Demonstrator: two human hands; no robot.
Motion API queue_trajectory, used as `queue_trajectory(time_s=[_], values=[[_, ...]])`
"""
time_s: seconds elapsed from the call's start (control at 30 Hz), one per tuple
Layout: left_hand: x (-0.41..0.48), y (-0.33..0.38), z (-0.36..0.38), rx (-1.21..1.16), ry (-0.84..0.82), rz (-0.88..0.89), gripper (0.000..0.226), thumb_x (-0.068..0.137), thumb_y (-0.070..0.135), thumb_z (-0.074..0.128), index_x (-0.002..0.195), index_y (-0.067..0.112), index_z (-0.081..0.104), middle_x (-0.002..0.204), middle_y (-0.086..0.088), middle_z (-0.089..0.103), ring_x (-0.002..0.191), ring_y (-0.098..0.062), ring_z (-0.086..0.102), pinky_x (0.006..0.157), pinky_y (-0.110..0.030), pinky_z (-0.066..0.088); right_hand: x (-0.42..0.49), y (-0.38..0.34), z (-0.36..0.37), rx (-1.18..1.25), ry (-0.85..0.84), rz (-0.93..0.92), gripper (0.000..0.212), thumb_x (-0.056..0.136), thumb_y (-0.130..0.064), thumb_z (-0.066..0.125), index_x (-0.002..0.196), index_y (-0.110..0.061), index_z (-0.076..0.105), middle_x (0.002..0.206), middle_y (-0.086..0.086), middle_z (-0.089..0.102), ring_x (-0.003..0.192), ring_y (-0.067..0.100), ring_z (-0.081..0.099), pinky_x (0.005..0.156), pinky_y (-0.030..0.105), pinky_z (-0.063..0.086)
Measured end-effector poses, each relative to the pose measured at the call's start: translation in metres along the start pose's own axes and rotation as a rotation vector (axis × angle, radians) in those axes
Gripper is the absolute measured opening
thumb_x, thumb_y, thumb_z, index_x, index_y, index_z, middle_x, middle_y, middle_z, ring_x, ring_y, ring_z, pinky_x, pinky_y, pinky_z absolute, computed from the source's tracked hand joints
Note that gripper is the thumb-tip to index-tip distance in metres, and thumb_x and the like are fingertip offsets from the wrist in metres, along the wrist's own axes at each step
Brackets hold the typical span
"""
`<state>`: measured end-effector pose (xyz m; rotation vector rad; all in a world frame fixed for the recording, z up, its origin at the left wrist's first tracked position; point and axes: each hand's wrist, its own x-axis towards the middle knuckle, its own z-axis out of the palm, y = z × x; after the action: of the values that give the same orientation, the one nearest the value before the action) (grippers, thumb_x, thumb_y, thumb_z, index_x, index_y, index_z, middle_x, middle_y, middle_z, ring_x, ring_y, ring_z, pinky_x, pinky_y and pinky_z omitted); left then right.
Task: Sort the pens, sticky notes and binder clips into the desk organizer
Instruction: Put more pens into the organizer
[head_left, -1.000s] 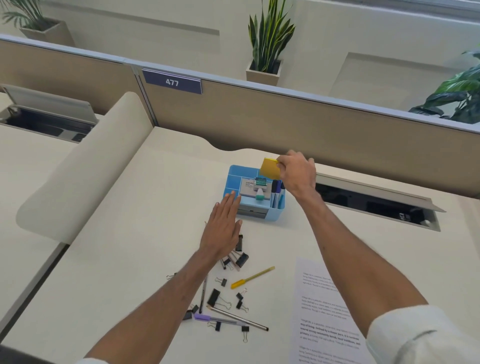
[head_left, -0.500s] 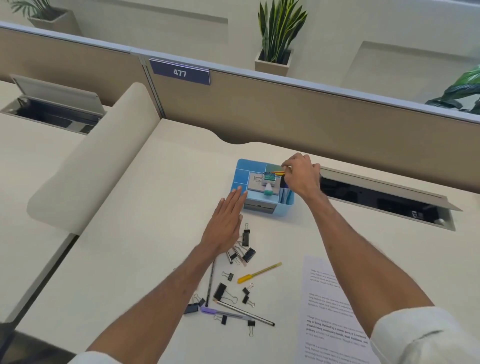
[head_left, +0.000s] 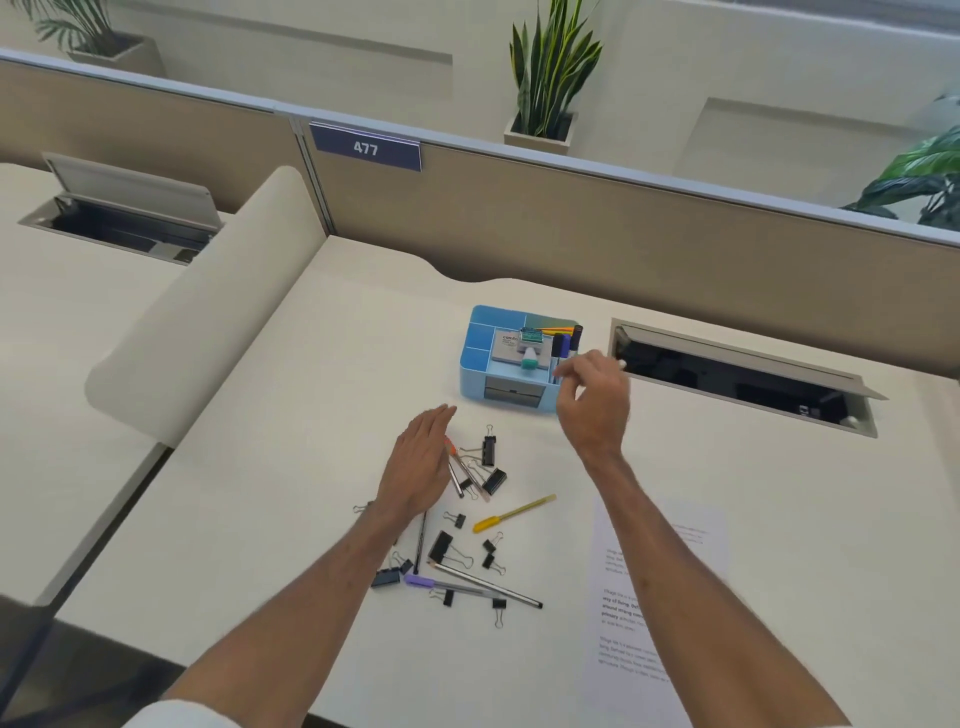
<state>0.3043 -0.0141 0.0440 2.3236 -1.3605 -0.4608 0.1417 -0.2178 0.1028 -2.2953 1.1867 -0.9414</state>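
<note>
1. Just beyond my right hand (head_left: 592, 400) sits the blue desk organizer (head_left: 470, 364). My fingers hover at its near right corner, loosely curled and holding nothing.
2. Past those fingertips, dark-capped markers (head_left: 563, 345) stand upright in the organizer's right-hand compartment. The yellow-green sticky notes (head_left: 543, 322) lie in the back compartment, the one furthest from the hand.
3. My left hand (head_left: 421, 462) is flat and palm down, fingers straight and together, pointing toward the organizer. It grips nothing, and I cannot tell whether it presses on the surface (head_left: 260, 467).
4. At the thumb side of that hand a few loose pens (head_left: 462, 475) lie in a small heap, one with an orange tip, partly hidden by my palm. Two black binder clips (head_left: 488, 451) lie just beside them.
5. Between my forearms a yellow pen (head_left: 514, 513) lies by itself on the surface, nearer the right forearm.
6. Along my left wrist and forearm more binder clips are scattered. A purple-capped pen (head_left: 421, 581) and a silver pen (head_left: 488, 586) lie close together among them.
7. Under my right forearm a printed sheet (head_left: 660, 597) lies flat, partly covered by the arm.
</note>
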Motion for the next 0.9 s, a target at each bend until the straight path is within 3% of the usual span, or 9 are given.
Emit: queue_trajectory(time_s=[0.1, 0.2, 0.3, 0.6, 0.9], values=[[-0.013, 0.003, 0.004, 0.065, -0.045, -0.012, 0.048, 0.110, 0.010, 0.047, 0.157, 0.021, 0.049, 0.158, 0.004, 0.052, 0.149, -0.019, 0.043, 0.120, -0.036, 0.039, -0.034, -0.005, 0.001, 0.038, -0.274, -0.045, 0.020, 0.090, -0.002, 0.063, 0.087, -0.018, 0.074, 0.090, -0.008, 0.070, 0.084, 0.010, 0.059, 0.076, 0.032, 0.053], [-0.020, 0.010, 0.008, 0.103, -0.071, -0.045, 0.042, 0.109, 0.013, 0.049, 0.150, 0.024, 0.055, 0.153, 0.006, 0.055, 0.142, -0.019, 0.048, 0.114, -0.037, 0.042, -0.063, -0.006, 0.005, -0.028, -0.594, -0.045, 0.021, 0.093, -0.010, 0.062, 0.092, -0.023, 0.077, 0.094, -0.010, 0.071, 0.088, 0.010, 0.060, 0.083, 0.034, 0.054], [-0.022, 0.013, 0.009, 0.105, -0.068, -0.099, 0.041, 0.108, 0.012, 0.050, 0.147, 0.024, 0.056, 0.151, 0.004, 0.057, 0.140, -0.021, 0.049, 0.113, -0.040, 0.044, -0.086, -0.003, 0.012, -0.121, -0.762, -0.101, 0.019, 0.094, -0.016, 0.062, 0.100, -0.025, 0.078, 0.100, -0.009, 0.070, 0.098, 0.015, 0.061, 0.090, 0.038, 0.051], [-0.002, 0.011, 0.002, 0.183, -0.046, -0.081, 0.039, 0.112, 0.015, 0.047, 0.148, 0.026, 0.057, 0.151, 0.005, 0.055, 0.140, -0.021, 0.047, 0.115, -0.038, 0.042, -0.110, 0.002, 0.028, -0.268, -0.919, -0.275, 0.021, 0.097, -0.034, 0.070, 0.116, -0.027, 0.069, 0.121, -0.008, 0.063, 0.115, 0.016, 0.053, 0.099, 0.036, 0.039], [0.021, 0.003, -0.004, 0.288, -0.117, -0.051, 0.042, 0.110, 0.015, 0.052, 0.150, 0.027, 0.056, 0.154, 0.003, 0.051, 0.144, -0.023, 0.044, 0.117, -0.039, 0.039, -0.110, 0.002, 0.034, -0.283, -0.950, -0.279, 0.011, 0.097, -0.029, 0.067, 0.108, -0.026, 0.068, 0.115, -0.008, 0.063, 0.112, 0.018, 0.054, 0.093, 0.037, 0.039]])
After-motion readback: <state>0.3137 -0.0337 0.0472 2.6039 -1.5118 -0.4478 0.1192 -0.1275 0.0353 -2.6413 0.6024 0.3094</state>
